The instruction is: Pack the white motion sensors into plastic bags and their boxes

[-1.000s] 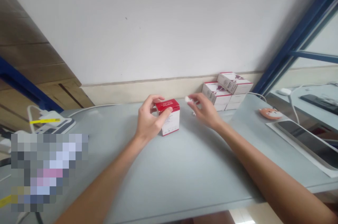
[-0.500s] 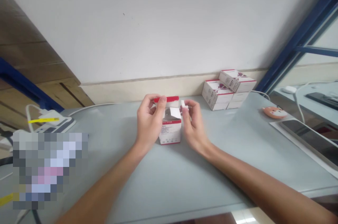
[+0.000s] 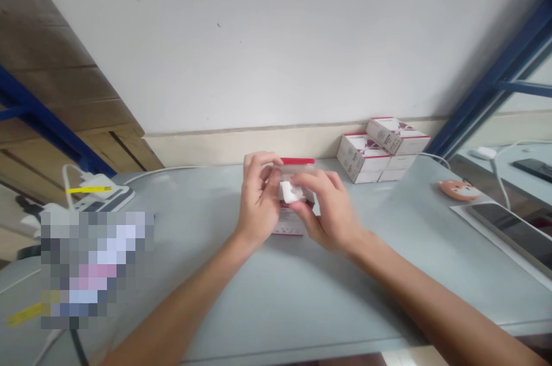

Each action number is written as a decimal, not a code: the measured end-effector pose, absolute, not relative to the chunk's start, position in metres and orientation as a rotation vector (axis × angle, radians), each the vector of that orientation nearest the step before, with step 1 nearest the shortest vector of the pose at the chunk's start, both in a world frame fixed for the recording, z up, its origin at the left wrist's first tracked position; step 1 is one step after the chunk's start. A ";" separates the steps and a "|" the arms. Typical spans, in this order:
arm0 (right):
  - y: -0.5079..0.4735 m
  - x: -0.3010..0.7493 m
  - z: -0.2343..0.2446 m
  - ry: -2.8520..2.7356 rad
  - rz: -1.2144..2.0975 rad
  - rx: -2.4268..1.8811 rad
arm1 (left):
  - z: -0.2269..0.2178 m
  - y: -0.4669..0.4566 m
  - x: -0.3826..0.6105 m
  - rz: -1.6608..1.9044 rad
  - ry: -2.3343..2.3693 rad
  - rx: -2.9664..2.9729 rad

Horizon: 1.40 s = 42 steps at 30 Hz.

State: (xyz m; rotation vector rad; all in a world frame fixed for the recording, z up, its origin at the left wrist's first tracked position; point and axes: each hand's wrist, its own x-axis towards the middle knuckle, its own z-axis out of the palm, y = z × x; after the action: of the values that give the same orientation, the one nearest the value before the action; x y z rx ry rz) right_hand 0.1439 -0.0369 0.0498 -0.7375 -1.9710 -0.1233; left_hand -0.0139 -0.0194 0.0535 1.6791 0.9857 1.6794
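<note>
A white carton with a red-edged lid [image 3: 288, 222] stands on the grey table [image 3: 276, 297], its lid flipped up and back, with the red edge [image 3: 297, 161] showing behind my hands. My left hand [image 3: 259, 199] grips the carton's upper part near the opening. My right hand [image 3: 323, 210] pinches a small white plastic piece [image 3: 290, 192] right over the carton's open top. Both hands hide most of the carton, and its inside cannot be seen.
Several similar red-trimmed white boxes [image 3: 371, 153] are stacked against the wall behind. A fox-shaped orange item [image 3: 459, 189] and a phone on white paper [image 3: 513, 233] lie to the right. A white device with cables [image 3: 103, 196] and a pixelated patch [image 3: 95, 268] are at left.
My right hand has moved left, bringing the small white piece over the carton's opening. The carton's lid, shut a second ago, now stands open. The view has shifted slightly.
</note>
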 end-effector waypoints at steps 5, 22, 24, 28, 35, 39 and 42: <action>-0.040 0.152 0.057 -1.884 -0.315 -0.777 | 0.057 -0.024 -0.015 1.803 1.010 1.919; -0.038 0.154 0.063 -1.875 0.290 -0.967 | 0.059 -0.013 -0.022 1.480 1.071 1.888; -0.038 0.155 0.063 -1.870 0.315 -0.978 | 0.053 -0.013 -0.020 1.600 1.073 1.830; -0.037 0.154 0.067 -1.844 0.302 -0.977 | 0.040 -0.015 -0.014 1.721 1.091 1.727; -0.036 0.149 0.081 -1.907 0.352 -1.035 | 0.033 -0.022 -0.007 1.785 1.114 1.685; -0.034 0.149 0.082 -1.889 0.445 -1.055 | 0.033 -0.021 -0.008 1.767 1.089 1.660; -0.035 0.148 0.081 -1.890 0.434 -1.056 | 0.032 -0.020 -0.008 1.770 1.113 1.636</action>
State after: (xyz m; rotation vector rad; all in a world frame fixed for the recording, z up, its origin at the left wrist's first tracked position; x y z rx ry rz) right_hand 0.1479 -0.0348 0.0810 -1.0564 -1.8895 0.4343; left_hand -0.0084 -0.0203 0.0321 1.6364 1.1134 1.7696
